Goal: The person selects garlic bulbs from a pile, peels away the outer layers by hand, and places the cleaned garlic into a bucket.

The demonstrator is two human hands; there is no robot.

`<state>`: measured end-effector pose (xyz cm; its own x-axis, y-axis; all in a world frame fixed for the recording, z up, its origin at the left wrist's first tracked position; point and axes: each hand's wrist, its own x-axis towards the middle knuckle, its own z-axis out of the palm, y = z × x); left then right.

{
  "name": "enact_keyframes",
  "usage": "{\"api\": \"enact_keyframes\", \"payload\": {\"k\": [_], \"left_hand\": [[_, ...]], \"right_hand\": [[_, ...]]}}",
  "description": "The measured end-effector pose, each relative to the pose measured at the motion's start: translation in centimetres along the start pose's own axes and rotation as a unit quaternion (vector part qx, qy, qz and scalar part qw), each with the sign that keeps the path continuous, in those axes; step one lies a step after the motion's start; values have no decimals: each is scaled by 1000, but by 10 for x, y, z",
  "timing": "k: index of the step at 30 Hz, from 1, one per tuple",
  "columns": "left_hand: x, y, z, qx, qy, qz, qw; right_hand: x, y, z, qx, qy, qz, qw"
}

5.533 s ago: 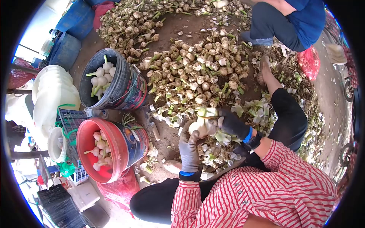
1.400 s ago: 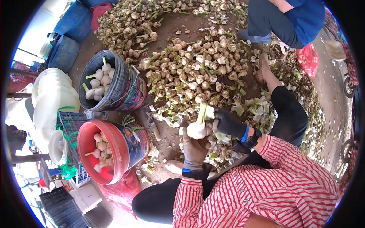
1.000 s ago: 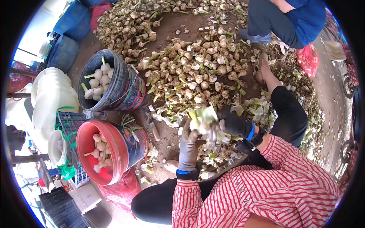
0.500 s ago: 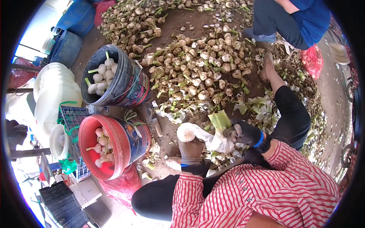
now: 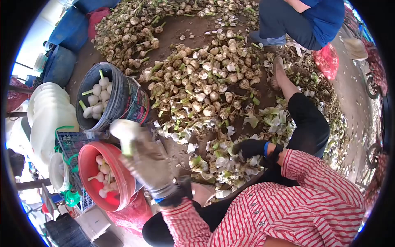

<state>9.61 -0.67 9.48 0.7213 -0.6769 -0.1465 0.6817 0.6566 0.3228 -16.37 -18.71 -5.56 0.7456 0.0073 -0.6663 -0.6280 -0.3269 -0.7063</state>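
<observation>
My left hand (image 5: 150,164), in a pale glove blurred by motion, grips a white garlic bulb (image 5: 124,129) with a short green stem. It is raised beside the red bucket (image 5: 132,181) and in front of the black bucket (image 5: 120,108). Peeled garlic bulbs (image 5: 96,99) with stems lie in the black bucket, and pinkish-white garlic bulbs (image 5: 104,168) lie in the red one. Over a heap of stripped garlic skins (image 5: 224,164) hangs my right hand (image 5: 250,148) in a dark glove, its fingers loosely bent and open, with nothing showing in them.
A large pile of unpeeled garlic (image 5: 205,78) covers the ground ahead. Another person (image 5: 288,20) sits at the top right near a red mesh bag (image 5: 326,61). At left stand white containers (image 5: 51,119), a wire crate (image 5: 70,144) and blue barrels (image 5: 59,66).
My left hand has swung left with the garlic bulb towards the buckets. The skins and green stem piece have left my right hand, which has shifted slightly left and down.
</observation>
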Motion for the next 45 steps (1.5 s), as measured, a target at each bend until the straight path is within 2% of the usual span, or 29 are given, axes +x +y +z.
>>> {"api": "enact_keyframes", "payload": {"k": [1, 3, 4, 5, 7, 9, 10, 12, 14, 16, 17, 18, 20, 21, 22, 23, 24, 27, 29, 33, 35, 36, 37, 38, 40, 42, 43, 44, 45], "left_hand": [[1, 13, 21, -41, -46, 9, 998], [3, 8, 29, 95, 53, 77, 991], [1, -1, 18, 95, 51, 77, 991], [-3, -11, 2, 95, 40, 9, 995], [-18, -34, -12, 123, 73, -75, 987], [-36, -55, -23, 176, 135, -117, 968], [-44, -63, -31, 200, 152, -142, 957], [-48, -76, -39, 217, 160, -147, 952], [-47, -82, -39, 256, 169, -171, 936], [-43, -86, -38, 266, 152, -181, 934], [-42, -89, -37, 352, 119, -177, 911], [-40, -91, -38, 435, 85, -173, 880], [-37, -96, -52, 456, 71, -194, 866], [-34, -102, -51, 472, 61, -186, 859], [-33, -107, -51, 488, 50, -179, 853], [-32, -111, -55, 451, 47, -174, 874], [-29, -113, -44, 369, 62, -186, 909], [-32, -110, -44, 416, 62, -168, 891], [-39, -109, -36, 443, 62, -137, 884], [-52, -109, -37, 431, 53, -80, 897], [-55, -107, -42, 434, 23, -59, 898], [-56, -105, -37, 409, 39, -47, 911], [-58, -104, -32, 383, 56, -36, 921], [-58, -103, -29, 383, 54, -36, 921], [-58, -103, -20, 374, 45, 4, 926], [-57, -105, -19, 408, 57, 2, 911], [-57, -107, -31, 494, 30, 34, 868], [-57, -109, -37, 574, 3, 67, 816], [-58, -113, -30, 523, 17, 66, 849]], "right_hand": [[10, 5, -7, 1, -1, 3, 1000], [29, 8, -31, -162, 169, -97, 967], [32, 9, -46, -179, 178, -118, 960], [33, 6, -61, -196, 186, -138, 953], [79, 47, -82, -167, 394, -147, 892], [103, 46, -119, -218, 487, 31, 845], [107, 46, -129, -218, 485, 28, 847], [117, 43, -144, -208, 366, 196, 885], [135, 72, -134, -235, 395, 140, 877], [144, 86, -128, -186, 486, 56, 852], [120, 46, -138, -170, 375, 127, 902], [108, 30, -135, -170, 372, 127, 904], [86, 10, -114, -13, 364, -188, 912], [71, -8, -106, -11, 360, -187, 914], [56, -27, -100, -70, 322, -255, 909], [42, -46, -92, -129, 282, -320, 895], [29, -62, -83, -127, 279, -321, 896], [8, -95, -58, -166, 293, -337, 879], [3, -103, -52, -187, 360, -391, 826], [2, -92, -47, -169, 352, -395, 832], [-3, -93, -57, 111, 365, -331, 863], [-9, -93, -58, 110, 365, -332, 863], [-17, -91, -60, 299, 353, -309, 831], [-23, -87, -62, 478, 328, -275, 767], [-7, -73, -57, 353, 198, -357, 842], [-9, -75, -26, 394, 163, -259, 867], [-12, -84, -18, 408, 151, -224, 872], [-17, -99, -19, 354, 167, -282, 876], [-20, -110, -19, 298, 181, -340, 874]]}}
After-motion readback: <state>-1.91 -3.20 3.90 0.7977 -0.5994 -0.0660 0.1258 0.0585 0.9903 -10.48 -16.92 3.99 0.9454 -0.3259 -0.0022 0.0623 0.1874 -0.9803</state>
